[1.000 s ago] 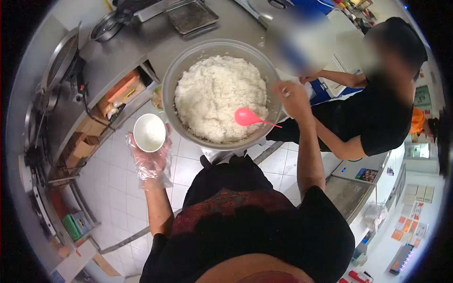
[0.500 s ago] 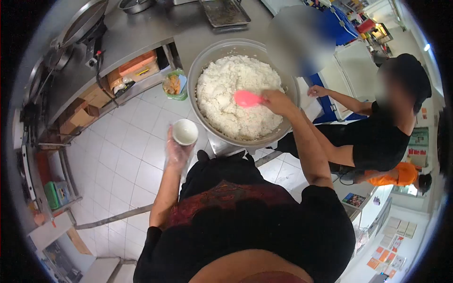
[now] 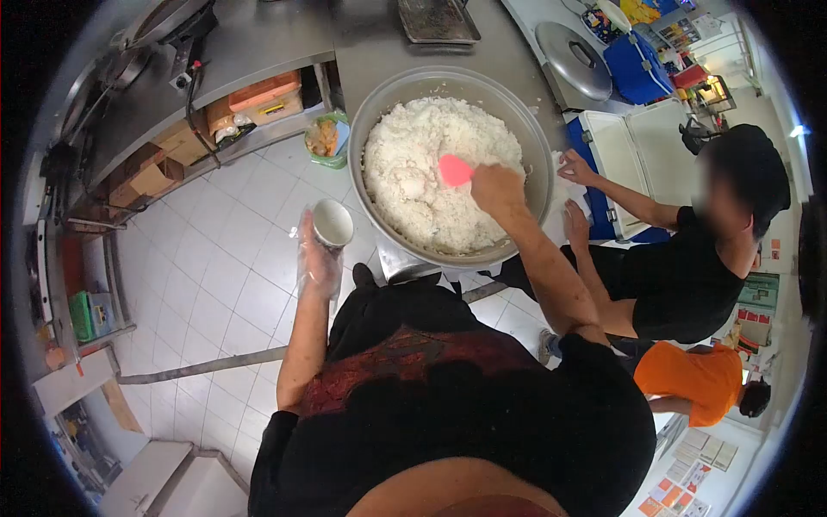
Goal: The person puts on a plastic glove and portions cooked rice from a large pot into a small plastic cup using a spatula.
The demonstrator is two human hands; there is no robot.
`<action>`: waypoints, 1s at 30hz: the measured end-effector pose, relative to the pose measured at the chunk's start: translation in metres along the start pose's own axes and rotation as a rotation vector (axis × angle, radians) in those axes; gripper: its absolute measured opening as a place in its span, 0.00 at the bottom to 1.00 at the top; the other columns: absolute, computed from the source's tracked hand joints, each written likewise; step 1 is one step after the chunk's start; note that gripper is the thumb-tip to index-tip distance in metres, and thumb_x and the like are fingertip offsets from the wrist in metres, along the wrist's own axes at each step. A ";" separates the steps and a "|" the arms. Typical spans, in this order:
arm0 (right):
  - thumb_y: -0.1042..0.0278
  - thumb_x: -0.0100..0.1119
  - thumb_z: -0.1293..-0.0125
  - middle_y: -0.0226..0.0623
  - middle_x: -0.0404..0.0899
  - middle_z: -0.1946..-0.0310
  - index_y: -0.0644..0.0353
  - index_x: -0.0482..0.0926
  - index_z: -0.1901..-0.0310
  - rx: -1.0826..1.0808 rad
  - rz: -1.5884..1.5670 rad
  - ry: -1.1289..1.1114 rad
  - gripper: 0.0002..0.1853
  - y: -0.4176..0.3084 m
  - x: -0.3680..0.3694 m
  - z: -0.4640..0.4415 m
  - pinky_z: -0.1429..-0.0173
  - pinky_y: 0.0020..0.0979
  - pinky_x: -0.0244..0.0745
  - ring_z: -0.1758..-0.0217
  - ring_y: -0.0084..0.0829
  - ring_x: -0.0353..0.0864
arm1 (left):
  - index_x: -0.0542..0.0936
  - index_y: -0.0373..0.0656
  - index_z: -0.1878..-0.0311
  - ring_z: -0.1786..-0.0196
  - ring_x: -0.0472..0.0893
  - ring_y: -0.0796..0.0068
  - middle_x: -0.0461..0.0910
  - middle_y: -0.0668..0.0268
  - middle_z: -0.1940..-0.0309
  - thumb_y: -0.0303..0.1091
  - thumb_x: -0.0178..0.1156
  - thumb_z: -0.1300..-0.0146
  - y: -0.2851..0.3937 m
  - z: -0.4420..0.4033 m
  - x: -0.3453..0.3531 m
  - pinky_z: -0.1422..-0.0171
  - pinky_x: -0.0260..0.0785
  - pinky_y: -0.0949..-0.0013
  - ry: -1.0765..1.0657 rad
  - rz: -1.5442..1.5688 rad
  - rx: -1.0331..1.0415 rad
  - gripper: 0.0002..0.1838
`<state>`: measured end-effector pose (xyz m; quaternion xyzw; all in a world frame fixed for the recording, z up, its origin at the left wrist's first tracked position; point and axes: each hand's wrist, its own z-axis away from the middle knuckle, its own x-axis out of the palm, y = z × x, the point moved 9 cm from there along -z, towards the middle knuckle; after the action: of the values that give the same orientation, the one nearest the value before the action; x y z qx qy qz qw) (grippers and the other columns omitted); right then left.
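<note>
A wide metal pot (image 3: 365,185) full of cooked white rice (image 3: 413,142) stands in front of me. My right hand (image 3: 500,191) is closed around the handle of a pink rice paddle (image 3: 454,171), whose blade lies against the rice. The handle itself is mostly hidden by my fingers. Left of the pot, my left hand (image 3: 320,263) wears a clear plastic glove and grips a small white bowl (image 3: 333,223). The bowl is tilted, its opening facing up and toward the pot, and it looks empty inside.
A green-lined bin (image 3: 326,155) stands beside the pot. Steel counter (image 3: 370,43) with a baking tray (image 3: 438,21) lies beyond. On the right are an open blue cooler (image 3: 633,164), a big lid (image 3: 574,60), a person in black (image 3: 689,276) close by, and one in orange (image 3: 689,379).
The paddle's blade has turned and shows less of its face. The bowl tips more toward the pot. A blurred area on the right is gone, and the lid shows there. The person in orange moved.
</note>
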<state>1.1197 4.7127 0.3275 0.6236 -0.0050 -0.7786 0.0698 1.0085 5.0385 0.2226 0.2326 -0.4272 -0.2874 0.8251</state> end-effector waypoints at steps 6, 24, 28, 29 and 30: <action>0.57 0.56 0.36 0.55 0.82 0.70 0.64 0.84 0.68 -0.046 -0.480 0.021 0.17 -0.033 0.080 -0.015 0.54 0.48 0.77 0.62 0.53 0.83 | 0.63 0.48 0.32 0.43 0.75 0.70 0.74 0.66 0.43 0.58 0.54 0.32 0.013 0.000 -0.007 0.41 0.69 0.63 0.026 0.023 0.009 0.33; 0.52 0.65 0.37 0.44 0.87 0.61 0.57 0.89 0.59 -0.093 -1.192 -0.080 0.16 -0.028 0.020 -0.024 0.52 0.31 0.75 0.61 0.30 0.84 | 0.65 0.47 0.31 0.34 0.69 0.64 0.68 0.61 0.34 0.62 0.53 0.33 0.075 -0.074 0.107 0.34 0.64 0.59 -0.121 -0.723 0.471 0.36; 0.55 0.63 0.37 0.46 0.86 0.63 0.58 0.88 0.61 -0.005 -0.876 -0.017 0.15 0.012 -0.073 0.002 0.54 0.34 0.78 0.64 0.35 0.86 | 0.72 0.47 0.37 0.39 0.73 0.64 0.73 0.61 0.40 0.66 0.49 0.34 0.017 -0.071 0.189 0.39 0.68 0.58 -0.205 -0.573 0.171 0.35; 0.56 0.61 0.36 0.46 0.86 0.65 0.59 0.87 0.63 -0.010 -0.653 0.064 0.15 0.015 -0.089 0.011 0.55 0.36 0.79 0.64 0.37 0.86 | 0.73 0.49 0.38 0.42 0.75 0.65 0.75 0.62 0.42 0.68 0.46 0.34 -0.016 -0.074 0.202 0.43 0.70 0.57 -0.273 -0.447 0.053 0.35; 0.56 0.59 0.36 0.47 0.85 0.68 0.60 0.87 0.65 -0.012 -0.429 0.144 0.15 0.011 -0.106 0.015 0.56 0.38 0.80 0.64 0.40 0.86 | 0.73 0.49 0.37 0.40 0.74 0.65 0.76 0.63 0.42 0.67 0.44 0.33 -0.042 -0.067 0.223 0.41 0.69 0.56 -0.344 -0.298 -0.110 0.34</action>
<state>1.1291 4.7127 0.4343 0.6641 0.1374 -0.7290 -0.0934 1.1575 4.8673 0.2887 0.1955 -0.5061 -0.4643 0.7000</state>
